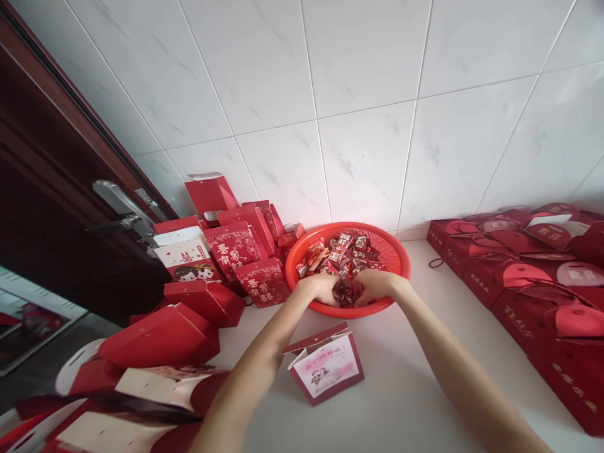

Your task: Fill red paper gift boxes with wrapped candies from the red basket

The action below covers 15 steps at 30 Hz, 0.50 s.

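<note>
Both my hands are down inside a round red plastic basket [399, 251] that holds a pile of small wrapped candies [342, 246]. My left hand [325, 288] curves in from the left side of the pile, and my right hand [374, 285] curves in from the right. Dark red candies are bunched between them, touching the fingers of each hand. Most fingertips are hidden among the wrappers. Between my forearms, an open-topped red gift box [326, 368] with a pink picture panel stands upright on the white tabletop [391, 384].
Several open red gift boxes [233, 251] crowd the left side, and more [160, 336] stand near my left arm. Rows of closed red boxes [533, 296] line the right. A tiled wall [368, 126] rises behind; a dark door with a metal handle [116, 201] is at left.
</note>
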Available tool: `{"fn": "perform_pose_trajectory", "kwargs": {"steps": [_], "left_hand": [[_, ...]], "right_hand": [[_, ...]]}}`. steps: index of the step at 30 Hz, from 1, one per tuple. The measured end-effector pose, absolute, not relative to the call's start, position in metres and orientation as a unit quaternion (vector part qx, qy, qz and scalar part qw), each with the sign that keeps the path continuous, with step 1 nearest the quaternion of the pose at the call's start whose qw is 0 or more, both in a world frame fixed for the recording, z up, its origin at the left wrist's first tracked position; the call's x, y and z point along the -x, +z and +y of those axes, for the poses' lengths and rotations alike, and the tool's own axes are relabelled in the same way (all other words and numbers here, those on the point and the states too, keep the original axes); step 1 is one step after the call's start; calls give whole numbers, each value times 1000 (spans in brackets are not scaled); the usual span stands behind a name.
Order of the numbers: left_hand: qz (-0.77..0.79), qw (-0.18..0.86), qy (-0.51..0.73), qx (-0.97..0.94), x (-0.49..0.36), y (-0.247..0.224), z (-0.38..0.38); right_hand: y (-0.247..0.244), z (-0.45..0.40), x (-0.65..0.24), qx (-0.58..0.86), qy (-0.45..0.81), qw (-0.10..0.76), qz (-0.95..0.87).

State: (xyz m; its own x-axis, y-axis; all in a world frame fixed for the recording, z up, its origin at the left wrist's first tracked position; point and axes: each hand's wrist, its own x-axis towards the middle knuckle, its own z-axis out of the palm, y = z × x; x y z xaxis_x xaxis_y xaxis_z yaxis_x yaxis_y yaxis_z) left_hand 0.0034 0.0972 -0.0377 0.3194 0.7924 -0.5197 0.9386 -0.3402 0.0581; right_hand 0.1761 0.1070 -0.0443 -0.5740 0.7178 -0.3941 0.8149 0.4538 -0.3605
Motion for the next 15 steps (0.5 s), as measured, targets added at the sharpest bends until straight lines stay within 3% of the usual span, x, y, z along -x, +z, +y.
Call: {"fn": "perform_pose_trajectory", "kwargs": {"steps": [15], "left_hand": [[509, 205, -220, -807, -4, -45, 96]], "right_hand": [[-47, 109, -178, -442, -279, 43, 851]]}}
